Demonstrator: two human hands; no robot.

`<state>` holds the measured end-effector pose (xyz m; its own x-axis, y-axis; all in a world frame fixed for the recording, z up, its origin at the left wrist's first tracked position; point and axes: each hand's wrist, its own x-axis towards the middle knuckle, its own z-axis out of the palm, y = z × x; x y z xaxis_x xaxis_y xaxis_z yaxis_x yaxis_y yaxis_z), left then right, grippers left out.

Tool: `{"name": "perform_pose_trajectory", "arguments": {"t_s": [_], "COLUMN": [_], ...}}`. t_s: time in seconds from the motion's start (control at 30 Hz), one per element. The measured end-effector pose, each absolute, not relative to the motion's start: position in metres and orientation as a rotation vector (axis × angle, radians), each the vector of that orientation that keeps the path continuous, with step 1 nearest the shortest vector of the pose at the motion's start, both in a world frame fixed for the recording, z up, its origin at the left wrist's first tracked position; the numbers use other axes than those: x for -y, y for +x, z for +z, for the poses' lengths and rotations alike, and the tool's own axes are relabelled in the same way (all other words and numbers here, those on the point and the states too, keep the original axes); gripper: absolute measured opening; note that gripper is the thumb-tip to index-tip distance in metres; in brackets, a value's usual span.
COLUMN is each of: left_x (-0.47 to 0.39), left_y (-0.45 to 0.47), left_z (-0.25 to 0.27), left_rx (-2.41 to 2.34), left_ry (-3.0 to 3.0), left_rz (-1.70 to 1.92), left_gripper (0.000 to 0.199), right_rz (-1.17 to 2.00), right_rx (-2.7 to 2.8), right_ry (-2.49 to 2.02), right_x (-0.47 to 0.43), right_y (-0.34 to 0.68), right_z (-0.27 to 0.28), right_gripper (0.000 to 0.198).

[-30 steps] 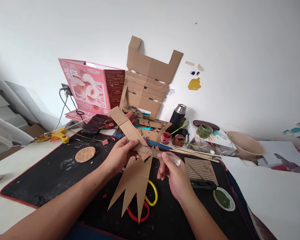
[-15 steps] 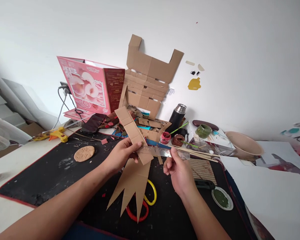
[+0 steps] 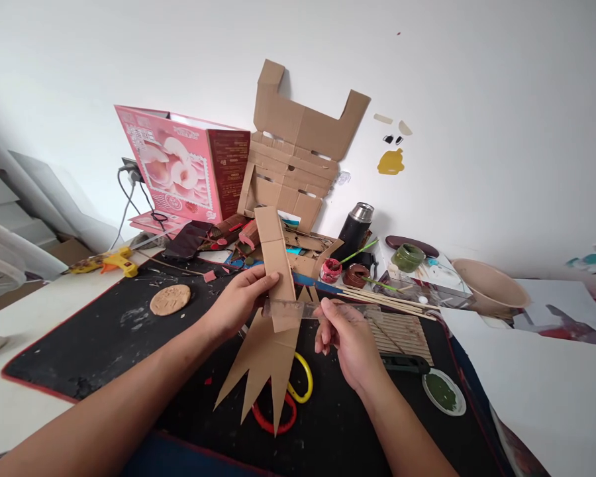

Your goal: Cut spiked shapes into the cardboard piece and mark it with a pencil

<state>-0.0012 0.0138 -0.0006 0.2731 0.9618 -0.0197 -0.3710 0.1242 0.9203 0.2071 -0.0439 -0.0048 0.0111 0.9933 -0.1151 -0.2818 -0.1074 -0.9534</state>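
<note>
My left hand (image 3: 246, 295) grips a cardboard strip (image 3: 274, 242) by its left edge, thumb on the front face. Between thumb and fingers, my right hand (image 3: 345, 334) holds a clear ruler (image 3: 285, 309), which lies across the strip's lower part. Below them a cardboard piece cut into several long points (image 3: 265, 354) rests on the black mat (image 3: 179, 338). Scissors with red and yellow handles (image 3: 302, 381) lie partly under that piece; their blades are hidden. A dark green handled tool (image 3: 402, 363) is beside my right hand.
Paint jars (image 3: 356, 275), a black flask (image 3: 356, 225) and wooden sticks (image 3: 387, 301) stand or lie behind my hands. A yellow glue gun (image 3: 119, 260) and a round clay disc (image 3: 170, 300) are at left. A lid of green paint (image 3: 444, 392) sits at right.
The cardboard strip has turned more upright in my left hand. My right hand has moved slightly left and down with the ruler, which now crosses the strip nearly level.
</note>
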Motion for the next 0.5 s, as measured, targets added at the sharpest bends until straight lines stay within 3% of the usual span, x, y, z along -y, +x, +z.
{"name": "perform_pose_trajectory", "arguments": {"t_s": [0.5], "left_x": [-0.014], "left_y": [-0.011], "left_z": [0.01], "left_rx": [-0.754], "left_ry": [0.978], "left_rz": [0.908], "left_gripper": [0.041], "right_rz": [1.377], "right_rx": [0.954], "right_ry": [-1.123], "right_x": [0.044], "right_y": [0.21], "right_z": [-0.004], "right_gripper": [0.056]}}
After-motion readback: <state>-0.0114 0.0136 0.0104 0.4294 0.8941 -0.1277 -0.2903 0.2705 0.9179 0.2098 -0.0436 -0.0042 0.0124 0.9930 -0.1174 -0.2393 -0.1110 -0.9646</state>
